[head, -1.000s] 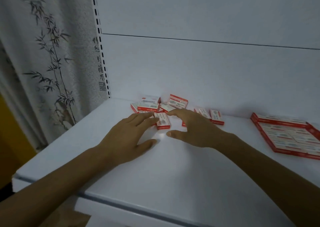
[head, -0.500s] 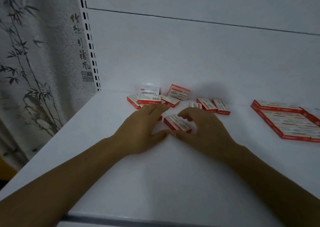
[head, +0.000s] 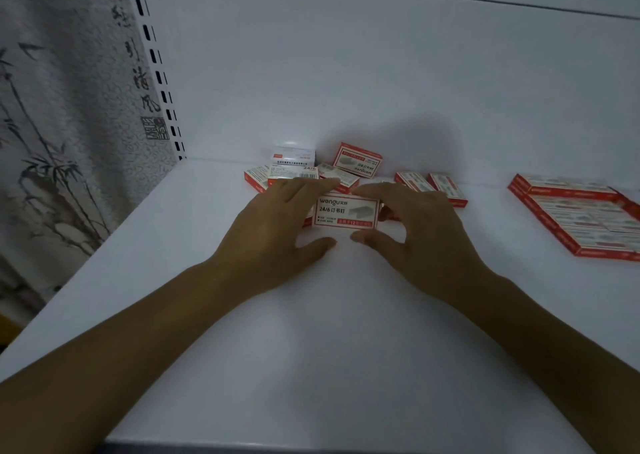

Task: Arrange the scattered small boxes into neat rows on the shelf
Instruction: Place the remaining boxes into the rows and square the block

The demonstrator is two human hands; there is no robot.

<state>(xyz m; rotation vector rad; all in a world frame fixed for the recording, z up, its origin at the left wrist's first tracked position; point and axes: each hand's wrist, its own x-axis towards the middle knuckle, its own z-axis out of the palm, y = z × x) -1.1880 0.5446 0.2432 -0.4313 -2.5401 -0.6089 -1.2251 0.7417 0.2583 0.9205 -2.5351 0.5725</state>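
A small red-and-white staple box (head: 346, 211) stands tilted up between my hands, its printed face toward me. My left hand (head: 277, 225) touches its left side and my right hand (head: 419, 228) grips its right side, thumb under it. Behind them, near the back wall, lies a loose pile of scattered boxes (head: 294, 169), one box (head: 358, 159) leaning upright. Two more boxes (head: 429, 182) lie flat just right of my right hand. At the far right, several boxes form a neat flat block (head: 581, 218) on the white shelf (head: 311, 332).
The shelf's back wall (head: 346, 73) rises right behind the pile. A slotted upright post (head: 156, 69) and a bamboo-painted curtain (head: 62, 107) border the left side. The shelf's front edge (head: 311, 443) runs along the bottom of the view.
The box that lay flat between my hands now stands tilted up, face toward me, held between both hands. The camera has moved closer and lower.
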